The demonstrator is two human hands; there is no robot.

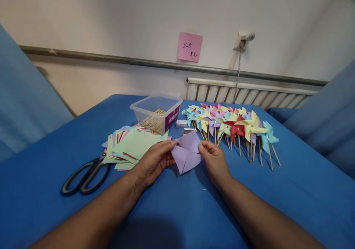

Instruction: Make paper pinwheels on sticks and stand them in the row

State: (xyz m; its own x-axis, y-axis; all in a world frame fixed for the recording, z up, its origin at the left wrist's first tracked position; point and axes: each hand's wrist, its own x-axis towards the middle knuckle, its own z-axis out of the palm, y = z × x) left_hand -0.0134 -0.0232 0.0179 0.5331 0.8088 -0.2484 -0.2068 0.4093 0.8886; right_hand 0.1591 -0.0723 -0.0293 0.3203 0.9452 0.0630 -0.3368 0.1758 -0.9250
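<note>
My left hand (153,163) and my right hand (214,161) both pinch a folded lilac paper square (187,152) just above the blue table (177,204). The left fingers grip its left edge, the right fingers its right edge. The paper's corners are bent inward like pinwheel blades. A pile of cut coloured paper sheets (130,147) lies directly left of my left hand. Several finished paper pinwheels on wooden sticks (235,127) lie in a row right of my right hand.
Black-handled scissors (84,175) rest at the left, beside the paper pile. A clear plastic box with wooden sticks (156,114) stands behind the pile, two small white boxes (181,123) next to it. A pink note (190,46) hangs on the wall above a radiator (249,94).
</note>
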